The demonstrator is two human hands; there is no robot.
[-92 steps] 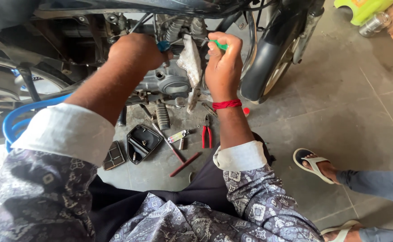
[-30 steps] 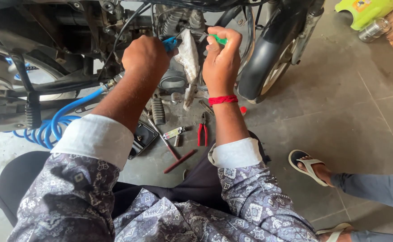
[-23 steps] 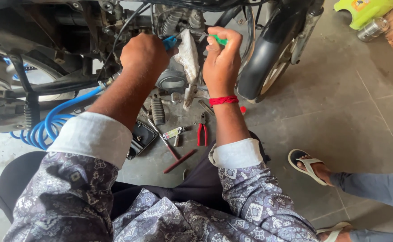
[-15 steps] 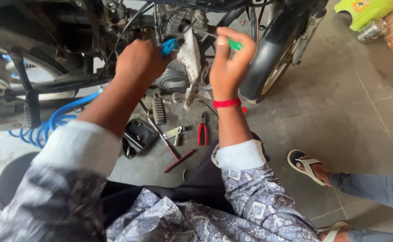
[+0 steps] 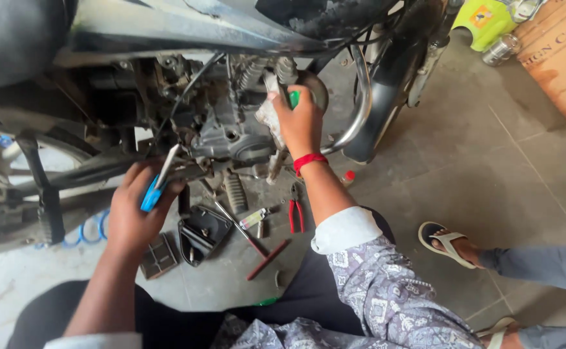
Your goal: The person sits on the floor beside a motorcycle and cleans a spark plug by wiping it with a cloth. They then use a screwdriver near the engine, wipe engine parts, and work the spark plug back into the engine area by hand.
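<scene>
Our left hand (image 5: 131,216) clamps a blue-handled screwdriver (image 5: 156,187), its metal shaft angled up toward the grimy engine (image 5: 228,129); our right hand (image 5: 299,119) grips a green-handled tool (image 5: 294,98).

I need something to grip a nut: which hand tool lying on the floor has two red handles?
The pliers, lying beside the right forearm. The red-handled screwdriver nearby has a single straight handle.

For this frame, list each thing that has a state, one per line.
left hand: gripping a blue-handled tool
right hand: up at the engine, holding a green-handled tool
red pliers: lying on the floor, untouched
black cover: off, lying on the floor
sandalled foot: another person's, resting on the floor
</scene>
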